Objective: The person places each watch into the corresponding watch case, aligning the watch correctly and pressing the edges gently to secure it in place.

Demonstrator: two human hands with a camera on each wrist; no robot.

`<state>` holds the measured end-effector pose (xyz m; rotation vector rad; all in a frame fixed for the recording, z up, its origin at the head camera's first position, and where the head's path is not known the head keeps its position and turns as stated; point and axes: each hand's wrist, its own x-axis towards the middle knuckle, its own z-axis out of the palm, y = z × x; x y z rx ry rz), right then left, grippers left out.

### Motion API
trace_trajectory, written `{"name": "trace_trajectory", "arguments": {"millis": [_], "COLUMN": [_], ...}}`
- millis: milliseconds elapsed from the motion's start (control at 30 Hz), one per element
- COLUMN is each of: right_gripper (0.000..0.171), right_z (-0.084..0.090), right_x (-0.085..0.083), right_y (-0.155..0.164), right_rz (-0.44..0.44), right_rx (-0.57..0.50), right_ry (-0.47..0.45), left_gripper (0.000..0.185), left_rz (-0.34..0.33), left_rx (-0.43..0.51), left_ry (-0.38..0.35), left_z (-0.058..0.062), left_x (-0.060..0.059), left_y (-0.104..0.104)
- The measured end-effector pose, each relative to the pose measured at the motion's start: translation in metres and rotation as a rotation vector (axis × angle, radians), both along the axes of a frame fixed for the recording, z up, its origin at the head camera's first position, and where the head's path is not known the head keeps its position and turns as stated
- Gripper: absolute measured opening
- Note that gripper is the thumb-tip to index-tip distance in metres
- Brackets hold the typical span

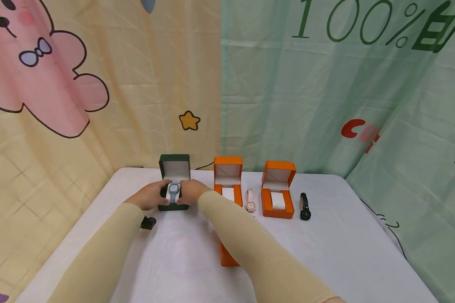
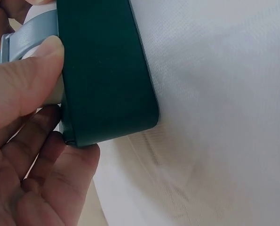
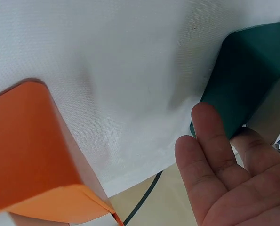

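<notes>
A watch with a blue-grey strap [image 1: 173, 188] sits round a white cushion [image 1: 177, 198] in the open green watch box [image 1: 175, 158]. From the left side, my left hand [image 1: 148, 196] holds the cushion; its thumb lies beside the strap [image 2: 35, 29] in the left wrist view, fingers at the green box wall [image 2: 107, 70]. My right hand [image 1: 192, 191] holds the cushion from the other side. In the right wrist view its outer fingers [image 3: 210, 132] lie against the green box [image 3: 248, 70], while its thumb is out of sight.
Two open orange boxes [image 1: 228, 160] [image 1: 279, 165] with white cushions stand to the right. A pink watch [image 1: 250, 202] lies between them, a black watch [image 1: 305, 207] farther right. Another orange piece [image 1: 228, 257] is partly under my right sleeve. A small black object [image 1: 148, 223] shows beside my left sleeve.
</notes>
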<state>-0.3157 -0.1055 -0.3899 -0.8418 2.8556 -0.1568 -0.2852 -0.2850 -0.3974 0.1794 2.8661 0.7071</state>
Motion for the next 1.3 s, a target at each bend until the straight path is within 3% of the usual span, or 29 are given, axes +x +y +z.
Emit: {"name": "trace_trajectory", "arguments": {"millis": [833, 1300], "right_gripper": [0.051, 0.05], "right_z": [0.005, 0.0076], "right_x": [0.0077, 0.0075], "right_y": [0.0028, 0.0053], "right_rz": [-0.011, -0.05], "right_rx": [0.006, -0.046], "right_ry": [-0.002, -0.07], "left_gripper": [0.076, 0.075], "left_rz": [-0.019, -0.03], "left_rx": [0.021, -0.004], "left_ry": [-0.03, -0.028], "left_z": [-0.0003, 0.0037], "left_x": [-0.0032, -0.0045], "left_y": [-0.0016, 0.0007]}}
